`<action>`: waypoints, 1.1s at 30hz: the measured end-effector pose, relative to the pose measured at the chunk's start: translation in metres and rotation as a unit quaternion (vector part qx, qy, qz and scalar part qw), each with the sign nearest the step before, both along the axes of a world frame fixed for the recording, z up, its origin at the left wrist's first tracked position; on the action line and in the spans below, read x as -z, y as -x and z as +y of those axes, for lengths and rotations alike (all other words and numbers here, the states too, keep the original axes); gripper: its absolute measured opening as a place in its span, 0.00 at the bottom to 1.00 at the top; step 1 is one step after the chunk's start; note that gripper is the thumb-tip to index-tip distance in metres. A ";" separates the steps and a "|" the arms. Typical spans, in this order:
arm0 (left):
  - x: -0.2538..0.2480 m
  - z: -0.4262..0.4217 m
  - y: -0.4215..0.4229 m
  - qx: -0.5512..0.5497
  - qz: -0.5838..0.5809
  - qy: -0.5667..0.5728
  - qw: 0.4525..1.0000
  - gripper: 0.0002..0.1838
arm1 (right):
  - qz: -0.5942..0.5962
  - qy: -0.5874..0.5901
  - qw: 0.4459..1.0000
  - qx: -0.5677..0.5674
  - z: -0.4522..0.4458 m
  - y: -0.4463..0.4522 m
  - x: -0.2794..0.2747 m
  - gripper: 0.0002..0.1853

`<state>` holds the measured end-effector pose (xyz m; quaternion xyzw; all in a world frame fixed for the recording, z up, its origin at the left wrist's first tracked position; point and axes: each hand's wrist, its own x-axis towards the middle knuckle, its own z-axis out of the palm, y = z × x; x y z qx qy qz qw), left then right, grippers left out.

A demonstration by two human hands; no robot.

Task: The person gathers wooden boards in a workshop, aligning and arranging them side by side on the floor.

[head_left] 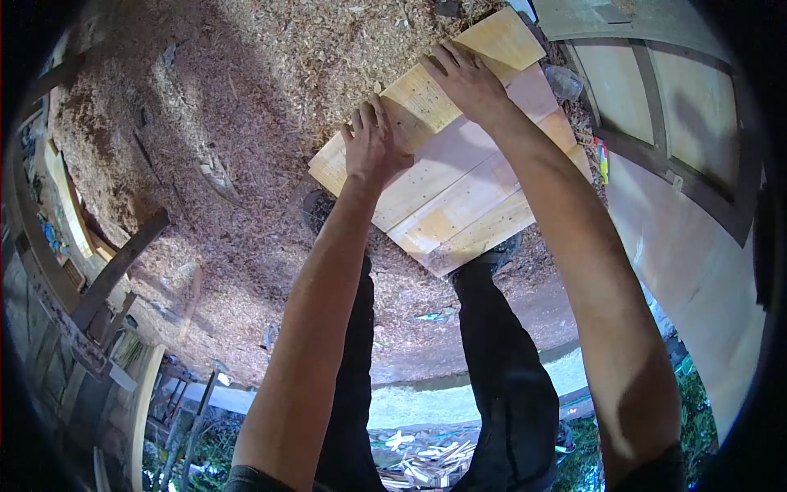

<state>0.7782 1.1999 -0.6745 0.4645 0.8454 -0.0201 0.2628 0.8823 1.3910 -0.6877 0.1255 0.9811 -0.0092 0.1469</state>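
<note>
Shaving-strewn ground (270, 74); pale speckled plank panel (469, 190), left hand (373, 152), right hand (469, 86) apart along its edge, grip uncertain; translucent container (564, 83) beside

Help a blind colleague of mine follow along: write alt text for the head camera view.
A person's bare left hand and bare right hand rest on the farthest of several pale, flat wooden boards set side by side. Brown wood shavings lie around the boards; nearer are two black-trousered legs.
</note>
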 end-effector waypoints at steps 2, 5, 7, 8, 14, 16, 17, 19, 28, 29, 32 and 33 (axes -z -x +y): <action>-0.001 0.001 0.004 0.013 0.007 -0.004 1.000 0.67 | 0.012 -0.010 1.000 -0.006 -0.001 0.001 0.002 0.35; -0.001 0.002 0.018 0.031 -0.004 -0.022 0.999 0.68 | 0.017 0.002 1.000 0.017 0.001 0.007 -0.001 0.34; -0.006 0.004 0.016 0.027 0.002 -0.012 1.000 0.69 | 0.011 0.008 0.999 0.036 -0.003 0.009 -0.002 0.34; -0.008 0.005 0.017 0.023 0.011 0.003 1.000 0.69 | 0.019 0.004 0.999 0.033 -0.003 0.013 -0.002 0.34; -0.005 -0.004 0.009 0.002 0.001 -0.017 1.000 0.64 | -0.004 0.021 1.000 0.009 -0.002 0.008 -0.005 0.37; -0.004 -0.004 0.010 -0.002 -0.019 -0.015 1.000 0.64 | -0.004 0.008 1.000 0.002 -0.003 0.007 -0.003 0.38; -0.005 -0.004 0.009 -0.002 -0.019 -0.015 1.000 0.64 | -0.003 0.005 1.000 0.004 -0.003 0.007 -0.003 0.38; -0.006 -0.004 0.008 0.008 0.000 -0.005 1.000 0.65 | -0.002 0.002 1.000 0.004 -0.004 0.007 0.000 0.38; -0.061 -0.045 0.012 -0.018 0.012 -0.018 1.000 0.50 | 0.024 0.054 0.991 0.124 -0.061 -0.013 -0.064 0.25; -0.072 -0.061 0.010 -0.038 -0.009 -0.039 0.998 0.44 | -0.010 0.146 0.972 0.184 -0.072 -0.013 -0.087 0.21; -0.125 -0.100 0.015 -0.100 -0.060 -0.095 0.989 0.32 | -0.007 0.205 0.948 0.243 -0.105 -0.018 -0.147 0.17; -0.158 -0.106 0.021 -0.127 -0.090 -0.083 0.984 0.31 | 0.056 0.225 0.936 0.264 -0.118 -0.020 -0.169 0.11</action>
